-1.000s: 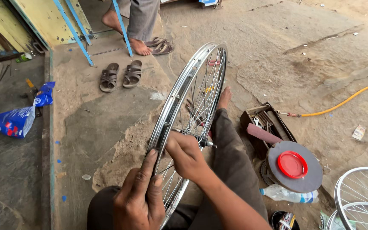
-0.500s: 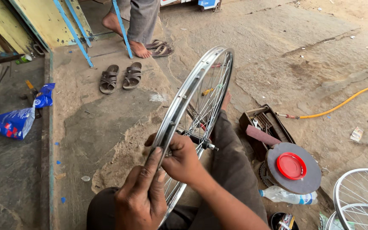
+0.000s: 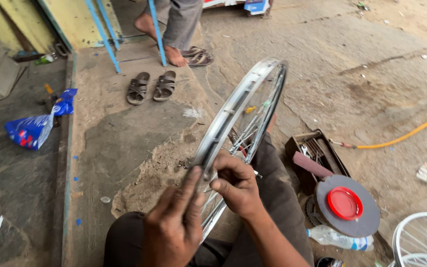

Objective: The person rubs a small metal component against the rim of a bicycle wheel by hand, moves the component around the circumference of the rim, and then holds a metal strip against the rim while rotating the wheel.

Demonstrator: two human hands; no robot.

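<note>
A shiny metal bicycle wheel rim (image 3: pixel 245 94) with thin spokes stands upright between my knees, its lower part resting against my dark trousers. My left hand (image 3: pixel 174 225) lies flat against the near side of the rim, fingers stretched up along it. My right hand (image 3: pixel 235 183) is closed over the rim's edge just beside the left hand, fingertips pinched at the rim; whether a small part is in them is hidden. The hub is covered by my right hand.
An open toolbox (image 3: pixel 315 153) with wrenches, a round grey disc with a red lid (image 3: pixel 346 203) and a plastic bottle (image 3: pixel 339 240) lie to my right. Another white rim (image 3: pixel 421 237) sits bottom right. Sandals (image 3: pixel 151 86), a person's bare feet (image 3: pixel 174 54), a blue bag (image 3: pixel 33 128) and a yellow hose (image 3: pixel 401 136) lie beyond.
My right hand has slid from the spokes near the hub up onto the rim's edge beside my left hand. The wheel has tilted slightly to the right.
</note>
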